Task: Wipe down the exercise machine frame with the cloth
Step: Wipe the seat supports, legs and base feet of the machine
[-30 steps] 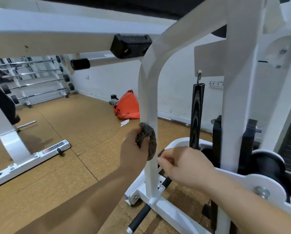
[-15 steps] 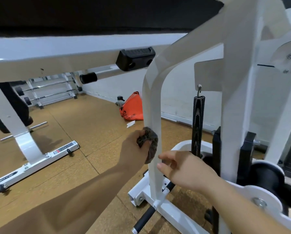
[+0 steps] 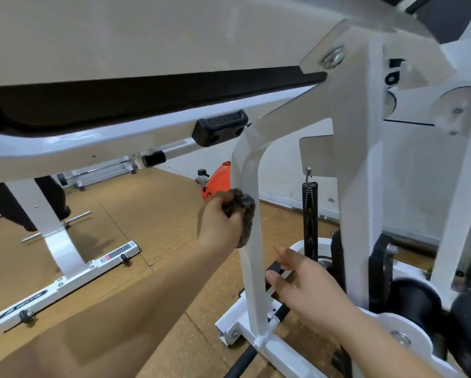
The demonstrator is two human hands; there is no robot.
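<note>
Left hand (image 3: 220, 222) grips a bunched grey cloth (image 3: 242, 211) against the exercise machine's white upright post (image 3: 252, 282), midway up. Right hand (image 3: 308, 290) hovers loose-fingered, holding nothing, just right of the post and lower. Wiping looks under way; the next stroke calls for steady pressure along the post.

Orange bag (image 3: 215, 184) half behind the frame post (image 3: 252, 255); left hand (image 3: 220, 225) fingers mostly under the cloth (image 3: 243, 211); bench label (image 3: 118, 253) unreadably small.

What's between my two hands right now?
The frame's white upright post stands between the left hand, which grips the cloth, and the right hand; head view.
</note>
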